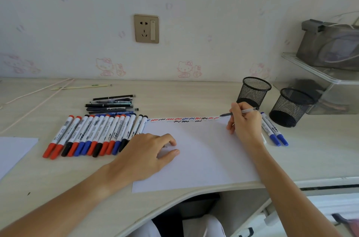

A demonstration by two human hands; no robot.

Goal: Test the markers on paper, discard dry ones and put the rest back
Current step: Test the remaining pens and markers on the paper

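Left hand (149, 151) nearest camera: fingers loosely spread, flat on paper (194, 159), pinning sheet; small item under fingertips unclear. Tested markers (93, 134) in row left of sheet; dark pens (112, 103) behind them. Squiggle row (184, 119) along far edge. Right hand (244, 120) pinches thin pen (240, 112), tip at far right corner. Advice: keep sheet pinned, stroke lightly, judge ink. Two blue markers (274, 130) right; mesh cups (291, 106) beyond. Pale desk (58, 178), wall socket (146, 28).

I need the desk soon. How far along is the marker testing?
Squiggles already fill the paper's top edge. The right hand is testing a pen while the left hand steadies the sheet. Both cups look empty, so putting the markers back remains.
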